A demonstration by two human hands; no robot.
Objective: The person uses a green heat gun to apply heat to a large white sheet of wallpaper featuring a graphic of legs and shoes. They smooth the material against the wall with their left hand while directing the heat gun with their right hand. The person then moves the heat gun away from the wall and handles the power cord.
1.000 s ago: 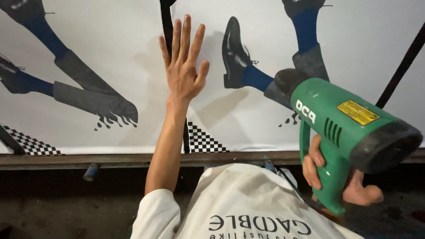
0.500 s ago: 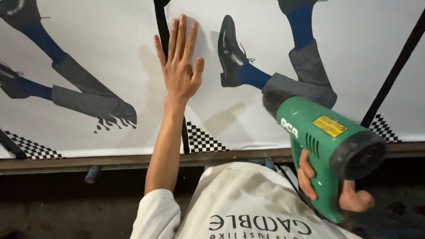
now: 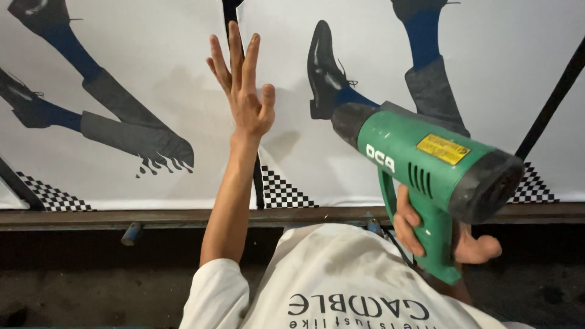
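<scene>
Heat gun aimed at a printed sheet, the other hand pressed flat on it.

Nearest, the right hand [image 3: 448, 234] is wrapped tight round the pistol handle of a green heat gun [image 3: 426, 164]; it looks a stiff, fairly heavy plastic tool, best held by that handle, well clear of the dark nozzle, which is likely hot. The nozzle points at the white printed sheet [image 3: 152, 79], close to it. The left hand [image 3: 244, 91] lies spread and empty, fingers straight, palm on the sheet beside a dark seam [image 3: 259, 183]. The sheet looks thin, smooth and pliable, with pictures of trousered legs and black shoes. A metal rail [image 3: 91, 217] runs along its lower edge, dark ground beneath.
</scene>
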